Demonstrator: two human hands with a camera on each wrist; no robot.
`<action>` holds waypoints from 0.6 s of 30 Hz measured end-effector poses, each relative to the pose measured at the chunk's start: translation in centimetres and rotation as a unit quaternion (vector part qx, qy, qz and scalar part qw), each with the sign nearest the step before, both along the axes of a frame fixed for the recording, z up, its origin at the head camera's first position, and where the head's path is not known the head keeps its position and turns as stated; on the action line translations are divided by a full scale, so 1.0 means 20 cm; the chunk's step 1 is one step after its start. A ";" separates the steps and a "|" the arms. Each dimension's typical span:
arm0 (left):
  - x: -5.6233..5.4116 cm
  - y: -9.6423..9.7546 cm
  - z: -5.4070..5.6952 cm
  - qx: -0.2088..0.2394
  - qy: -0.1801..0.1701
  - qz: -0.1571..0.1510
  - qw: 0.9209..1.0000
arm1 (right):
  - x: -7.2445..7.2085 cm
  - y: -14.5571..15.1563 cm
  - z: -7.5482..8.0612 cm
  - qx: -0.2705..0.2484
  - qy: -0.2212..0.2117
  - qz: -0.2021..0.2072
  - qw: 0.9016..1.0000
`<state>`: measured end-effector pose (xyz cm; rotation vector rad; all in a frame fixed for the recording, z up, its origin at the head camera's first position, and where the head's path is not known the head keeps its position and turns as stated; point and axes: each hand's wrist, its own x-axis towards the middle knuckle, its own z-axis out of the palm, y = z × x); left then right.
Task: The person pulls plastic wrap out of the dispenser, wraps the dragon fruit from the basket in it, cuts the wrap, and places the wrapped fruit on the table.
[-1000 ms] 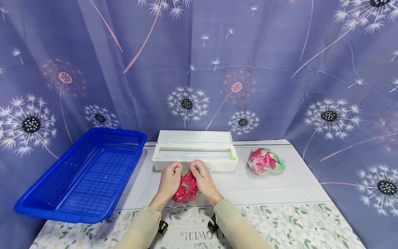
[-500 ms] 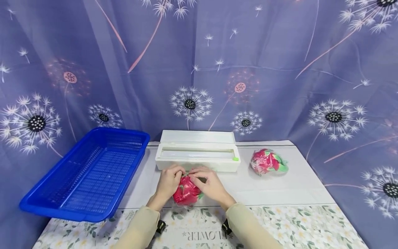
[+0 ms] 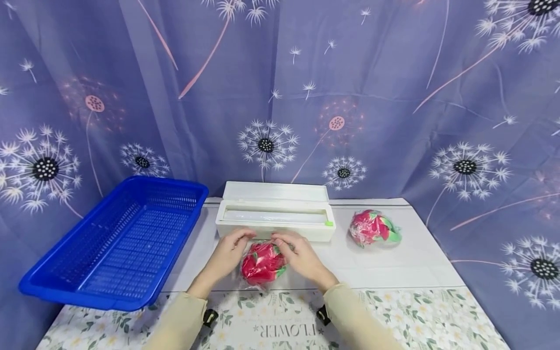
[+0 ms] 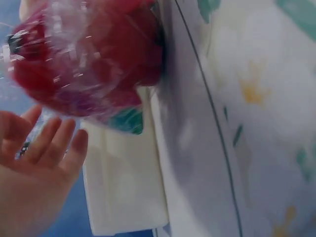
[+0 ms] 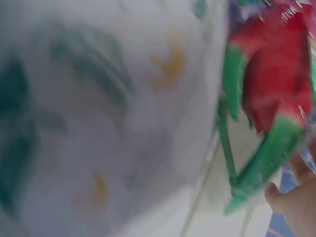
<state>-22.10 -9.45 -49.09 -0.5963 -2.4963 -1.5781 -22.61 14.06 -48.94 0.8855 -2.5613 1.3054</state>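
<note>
A red dragon fruit with green scales, covered in clear plastic film, rests on the table between both hands. My left hand is at its upper left, and the left wrist view shows those fingers loosely extended close to the wrapped fruit. On the other side, my right hand has its fingertips by the fruit's upper right edge. In the right wrist view, this hand has its thumb near a long green scale. Behind the fruit stands a white cling film box, lid up, with the roll inside.
Another film-wrapped dragon fruit lies to the right on the white part of the cloth. A large blue basket takes up the left side. A purple dandelion-print curtain hangs behind the table.
Both hands were gripping at the top of the wrapped fruit. The right fingers loosened first, then the left hand moved off to the left, leaving more of the fruit showing.
</note>
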 end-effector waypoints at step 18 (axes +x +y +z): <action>0.03 0.04 -0.05 -0.114 -0.096 -0.139 0.979 | -0.02 0.15 0.01 0.278 0.019 0.103 0.955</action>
